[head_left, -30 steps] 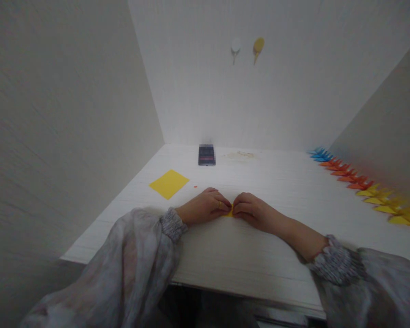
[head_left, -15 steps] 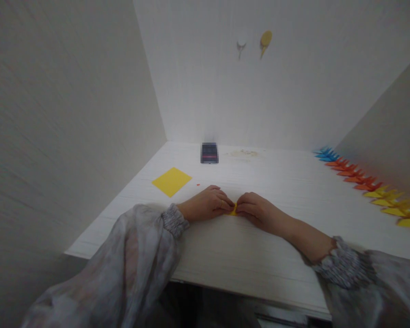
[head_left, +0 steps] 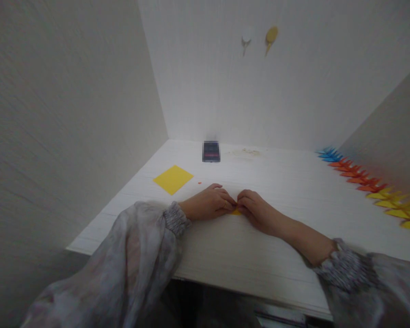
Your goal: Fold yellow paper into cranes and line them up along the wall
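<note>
Between my hands a small folded piece of yellow paper (head_left: pixel 237 212) lies low over the white table, mostly covered by fingers. My left hand (head_left: pixel 214 203), with a ring on one finger, is closed with its fingertips on the paper's left side. From the right, my right hand (head_left: pixel 258 210) pinches the same paper, thumb and fingers together. The fingertips of both hands nearly meet. A flat yellow square sheet (head_left: pixel 173 179) lies on the table beyond my left wrist.
A dark pixelated box-like object (head_left: pixel 211 151) stands near the back wall. Along the right side runs a row of folded paper cranes (head_left: pixel 372 185) in blue, orange and yellow. A tiny orange scrap (head_left: pixel 200 183) lies by the sheet. Two hooks (head_left: pixel 271 35) are on the wall.
My right fingers have shifted slightly up and the folded yellow paper shows a little differently between the hands. The whole view has moved slightly; the other things stay put.
</note>
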A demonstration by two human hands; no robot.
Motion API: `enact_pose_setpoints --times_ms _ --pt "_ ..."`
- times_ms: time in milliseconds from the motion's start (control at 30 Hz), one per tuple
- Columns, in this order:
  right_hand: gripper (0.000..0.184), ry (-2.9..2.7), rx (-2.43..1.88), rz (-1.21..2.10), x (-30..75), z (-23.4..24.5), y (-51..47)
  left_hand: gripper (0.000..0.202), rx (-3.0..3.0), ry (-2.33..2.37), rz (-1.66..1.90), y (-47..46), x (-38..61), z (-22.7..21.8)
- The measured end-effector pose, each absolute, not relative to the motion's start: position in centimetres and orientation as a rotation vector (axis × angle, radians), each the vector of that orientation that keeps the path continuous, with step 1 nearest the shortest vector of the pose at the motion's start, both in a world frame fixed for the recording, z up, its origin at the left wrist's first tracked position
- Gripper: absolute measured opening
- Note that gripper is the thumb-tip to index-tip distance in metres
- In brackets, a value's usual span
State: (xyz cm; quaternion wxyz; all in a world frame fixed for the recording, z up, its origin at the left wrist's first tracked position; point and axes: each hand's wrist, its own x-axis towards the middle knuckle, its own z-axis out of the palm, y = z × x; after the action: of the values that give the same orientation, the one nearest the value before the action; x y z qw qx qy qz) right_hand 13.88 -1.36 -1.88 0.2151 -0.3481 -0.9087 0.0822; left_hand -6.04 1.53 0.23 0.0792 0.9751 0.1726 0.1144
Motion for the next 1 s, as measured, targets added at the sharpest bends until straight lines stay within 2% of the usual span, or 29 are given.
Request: enact_pose_setpoints --times_ms 567,833,1000 --pt "0.013 -2.495 -1.186 0.209 13.4 -2.8 -0.8 0.017 2.885 0.512 0.426 1.6 -5.9 -0.1" --pt "0.012 -2.495 -1.271 0.191 12.5 -2.2 -1.2 0.016 2.584 0.663 0.646 1.7 -4.9 -1.5" --pt "0.012 -2.484 -1.265 0.207 12.5 -2.1 -1.0 0.009 2.274 0.821 0.666 1.5 -4.8 -1.7"
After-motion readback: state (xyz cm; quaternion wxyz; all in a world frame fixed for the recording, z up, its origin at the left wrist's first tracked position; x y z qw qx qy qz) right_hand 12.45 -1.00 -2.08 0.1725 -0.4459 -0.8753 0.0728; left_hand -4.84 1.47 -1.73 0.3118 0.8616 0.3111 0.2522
